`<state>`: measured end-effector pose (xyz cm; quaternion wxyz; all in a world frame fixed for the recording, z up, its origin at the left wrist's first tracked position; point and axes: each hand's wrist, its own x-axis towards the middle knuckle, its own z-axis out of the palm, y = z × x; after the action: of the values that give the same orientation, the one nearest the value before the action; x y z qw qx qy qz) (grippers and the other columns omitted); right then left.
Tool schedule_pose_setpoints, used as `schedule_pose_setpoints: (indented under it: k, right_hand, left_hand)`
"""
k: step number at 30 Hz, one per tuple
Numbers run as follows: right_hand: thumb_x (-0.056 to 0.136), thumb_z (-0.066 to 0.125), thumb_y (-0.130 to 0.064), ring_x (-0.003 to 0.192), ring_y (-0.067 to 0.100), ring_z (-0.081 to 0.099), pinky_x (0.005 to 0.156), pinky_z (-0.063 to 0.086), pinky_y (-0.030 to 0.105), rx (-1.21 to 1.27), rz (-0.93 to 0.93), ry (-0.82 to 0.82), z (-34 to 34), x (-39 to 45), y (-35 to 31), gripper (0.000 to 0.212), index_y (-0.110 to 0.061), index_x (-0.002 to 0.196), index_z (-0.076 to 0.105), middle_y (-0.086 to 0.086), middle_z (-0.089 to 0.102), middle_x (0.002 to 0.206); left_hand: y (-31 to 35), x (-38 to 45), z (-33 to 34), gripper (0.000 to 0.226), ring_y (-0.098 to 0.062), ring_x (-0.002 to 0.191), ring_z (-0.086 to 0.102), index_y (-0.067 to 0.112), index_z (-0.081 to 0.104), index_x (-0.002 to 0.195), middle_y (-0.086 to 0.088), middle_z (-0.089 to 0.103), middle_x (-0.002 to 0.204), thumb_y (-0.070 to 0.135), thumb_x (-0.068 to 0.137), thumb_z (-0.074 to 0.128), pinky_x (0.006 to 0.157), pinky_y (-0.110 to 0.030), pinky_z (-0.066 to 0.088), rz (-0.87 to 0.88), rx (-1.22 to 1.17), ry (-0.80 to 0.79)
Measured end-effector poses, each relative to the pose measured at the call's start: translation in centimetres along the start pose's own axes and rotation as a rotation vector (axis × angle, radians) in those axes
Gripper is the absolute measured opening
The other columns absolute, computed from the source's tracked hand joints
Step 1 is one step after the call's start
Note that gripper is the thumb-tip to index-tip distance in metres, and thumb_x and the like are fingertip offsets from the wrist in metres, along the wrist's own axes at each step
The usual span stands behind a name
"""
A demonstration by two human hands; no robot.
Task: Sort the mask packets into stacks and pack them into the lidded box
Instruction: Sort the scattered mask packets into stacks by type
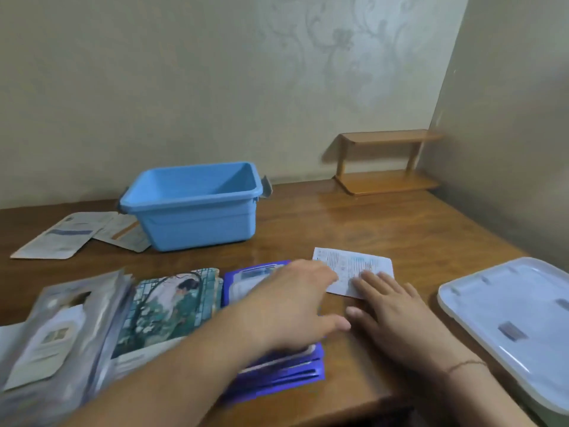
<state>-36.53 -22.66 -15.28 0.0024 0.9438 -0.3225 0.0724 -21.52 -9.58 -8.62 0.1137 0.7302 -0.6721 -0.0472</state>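
Observation:
The blue box (pixel 197 211) stands open and empty at the back of the wooden table, and its white lid (pixel 508 315) lies flat at the right. At the front lie three stacks of mask packets: silver ones (pixel 55 331) at the left, a picture-printed stack (pixel 172 306) in the middle, and blue-purple packets (pixel 277 371) beside it. My left hand (pixel 292 303) reaches across the blue-purple stack with its fingers spread. My right hand (pixel 388 309) lies flat on the table, fingertips on a small white printed packet (pixel 354 269).
Two pale packets (pixel 80 232) lie flat left of the blue box. A small two-tier wooden shelf (pixel 385 161) stands in the back right corner against the wall. The table's front edge runs just under the stacks.

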Motion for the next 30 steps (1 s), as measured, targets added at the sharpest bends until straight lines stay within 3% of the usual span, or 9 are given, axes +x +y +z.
schedule_pose_setpoints:
  k: [3, 7, 10, 13, 16, 19, 22, 26, 30]
  right_hand:
    - [0.090, 0.014, -0.070, 0.111, 0.025, 0.062, 0.083, 0.051, 0.048, -0.014, -0.069, 0.171, 0.7, -4.0, 0.3, 0.074, -0.023, 0.119, 0.064, -0.003, 0.064, 0.126]
    - [0.088, 0.024, -0.075, 0.101, 0.022, 0.054, 0.082, 0.040, 0.044, 0.020, -0.198, 0.441, 3.3, -9.5, 1.1, 0.072, -0.021, 0.116, 0.061, 0.000, 0.071, 0.116]
    - [0.093, 0.035, -0.057, 0.100, 0.021, 0.052, 0.084, 0.038, 0.044, -0.007, -0.297, 0.535, 4.3, -11.3, 2.4, 0.047, -0.023, 0.118, 0.055, 0.001, 0.071, 0.116]
    - [0.097, 0.041, -0.029, 0.094, 0.016, 0.055, 0.090, 0.041, 0.042, 0.071, -0.336, 0.652, 4.4, -11.7, 3.3, 0.024, -0.023, 0.109, 0.060, 0.000, 0.073, 0.108]
    - [0.100, 0.038, -0.025, 0.086, 0.015, 0.055, 0.089, 0.043, 0.042, 0.128, -0.360, 0.706, 2.4, -11.9, 3.1, 0.039, -0.018, 0.095, 0.076, -0.002, 0.075, 0.097]
    - [0.092, 0.055, -0.013, 0.078, 0.015, 0.055, 0.085, 0.045, 0.040, 0.221, -0.394, 0.775, -3.1, -10.9, 1.9, 0.022, -0.015, 0.089, 0.076, -0.004, 0.072, 0.085]
    - [0.075, 0.075, -0.016, 0.071, 0.018, 0.059, 0.073, 0.048, 0.033, 0.415, -0.364, 0.712, -9.1, -8.2, 0.8, 0.020, -0.019, 0.095, 0.076, -0.006, 0.068, 0.077]
    - [0.074, 0.081, -0.031, 0.074, -0.001, 0.062, 0.064, 0.045, 0.014, 0.671, -0.102, 0.278, -11.8, -2.2, 1.0, 0.023, -0.036, 0.096, 0.072, -0.014, 0.069, 0.077]
    - [0.079, 0.078, -0.021, 0.073, 0.010, 0.068, 0.067, 0.058, 0.027, 0.923, 0.094, -0.016, -10.0, 0.7, 1.8, 0.014, -0.017, 0.092, 0.076, 0.001, 0.075, 0.078]
  left_hand:
    - [2.7, 0.8, 2.6, 0.096, -0.016, 0.148, 0.012, 0.016, 0.023, 0.153, -0.002, 0.020, 0.161, 0.065, 0.080, 0.063, 0.122, -0.033, 0.009, 0.048, 0.058, -0.124]
    - [4.0, -1.0, 5.0, 0.122, -0.007, 0.146, -0.026, 0.020, -0.014, 0.155, 0.005, -0.023, 0.162, 0.067, 0.076, 0.066, 0.118, -0.029, -0.015, 0.162, 0.042, -0.340]
    - [4.7, -2.0, 6.6, 0.118, -0.012, 0.146, -0.029, 0.018, -0.016, 0.155, 0.000, -0.028, 0.160, 0.063, 0.081, 0.064, 0.119, -0.034, -0.016, 0.248, 0.153, -0.282]
    - [5.4, -2.2, 8.0, 0.102, -0.023, 0.152, 0.001, 0.010, 0.008, 0.156, -0.011, 0.000, 0.165, 0.056, 0.083, 0.063, 0.121, -0.038, -0.002, 0.265, 0.228, -0.161]
    - [5.4, -2.2, 8.9, 0.081, -0.018, 0.127, 0.055, 0.015, 0.058, 0.132, -0.004, 0.060, 0.137, 0.050, 0.061, 0.076, 0.108, -0.031, 0.043, 0.336, 0.263, 0.030]
    - [5.0, -2.6, 9.1, 0.041, -0.009, 0.116, 0.061, 0.017, 0.060, 0.128, 0.006, 0.066, 0.125, 0.025, 0.089, 0.067, 0.094, -0.026, 0.049, 0.453, -0.228, 0.309]
    - [5.4, -3.2, 7.3, 0.015, 0.008, 0.088, 0.061, 0.024, 0.067, 0.105, 0.024, 0.067, 0.097, 0.016, 0.096, 0.060, 0.077, -0.013, 0.046, 0.230, -0.767, 0.343]
    - [6.2, -3.4, 6.8, 0.019, -0.023, 0.098, 0.071, 0.010, 0.077, 0.096, -0.010, 0.075, 0.104, 0.020, 0.085, 0.066, 0.084, -0.033, 0.057, -0.172, -1.487, 0.169]
    - [5.9, -3.7, 6.6, 0.028, -0.031, 0.087, 0.073, 0.003, 0.071, 0.108, -0.020, 0.073, 0.105, 0.019, 0.086, 0.063, 0.062, -0.034, 0.061, -0.284, -1.721, 0.098]
